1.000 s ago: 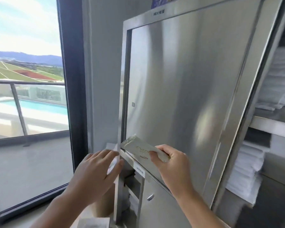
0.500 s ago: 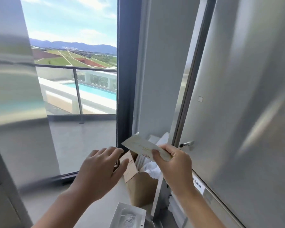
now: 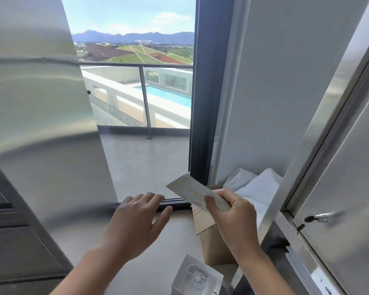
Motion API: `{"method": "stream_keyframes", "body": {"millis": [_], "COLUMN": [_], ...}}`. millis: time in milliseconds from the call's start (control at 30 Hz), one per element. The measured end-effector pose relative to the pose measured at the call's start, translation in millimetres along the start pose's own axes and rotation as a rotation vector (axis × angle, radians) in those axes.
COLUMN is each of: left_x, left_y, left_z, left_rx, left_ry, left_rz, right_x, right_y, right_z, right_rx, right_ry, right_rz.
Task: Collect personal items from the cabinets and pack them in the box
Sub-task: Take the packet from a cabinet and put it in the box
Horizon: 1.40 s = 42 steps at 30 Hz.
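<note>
Right grip (image 3: 232,211) is pinching paper packet (image 3: 190,191) by cardboard box (image 3: 207,231)
Looking light and floppy, best edge-held; left grip (image 3: 136,220), nine o'clock, is hovering wide.

We record the flat packet (image 3: 192,191) as pale beige, bearing what appears to be faint yellow lettering and a small red oval mark. The cardboard box (image 3: 209,241) is plain brown, and the wrapping (image 3: 256,188) inside it is white. The cabinet door (image 3: 345,171) is brushed silver steel. The window frame (image 3: 200,103) is near black, the floor (image 3: 175,237) matte grey. The small carton (image 3: 197,275) is white.
</note>
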<state>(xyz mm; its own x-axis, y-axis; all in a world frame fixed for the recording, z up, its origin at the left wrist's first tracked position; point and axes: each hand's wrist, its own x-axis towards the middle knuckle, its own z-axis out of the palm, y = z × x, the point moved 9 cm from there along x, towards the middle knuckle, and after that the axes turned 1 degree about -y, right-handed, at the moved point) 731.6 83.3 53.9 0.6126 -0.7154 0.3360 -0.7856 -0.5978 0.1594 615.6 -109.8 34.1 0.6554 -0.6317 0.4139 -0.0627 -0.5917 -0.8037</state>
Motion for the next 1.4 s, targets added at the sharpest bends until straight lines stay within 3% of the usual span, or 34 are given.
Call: {"method": "stream_keyframes", "body": {"millis": [400,700,1067,1400], "left_x": [102,124,87,6], "left_y": [-78,-85,-93,-95], "left_z": [135,231,320,493], "left_rx": [-0.102,-0.205,-0.230,-0.264], "left_ry": [-0.164,-0.331,-0.381,-0.565], "left_rz": [-0.020,-0.045,-0.182,-0.272], "right_x": [64,64,27,-81], "right_y": [110,202,314,465], "right_z": [96,113,152,209], "right_rx": [-0.092,-0.133,-0.091,-0.090], "right_ry": [0.001,-0.006,-0.094,-0.142], "right_rz": [0.200,0.373,0.522,0.695]}}
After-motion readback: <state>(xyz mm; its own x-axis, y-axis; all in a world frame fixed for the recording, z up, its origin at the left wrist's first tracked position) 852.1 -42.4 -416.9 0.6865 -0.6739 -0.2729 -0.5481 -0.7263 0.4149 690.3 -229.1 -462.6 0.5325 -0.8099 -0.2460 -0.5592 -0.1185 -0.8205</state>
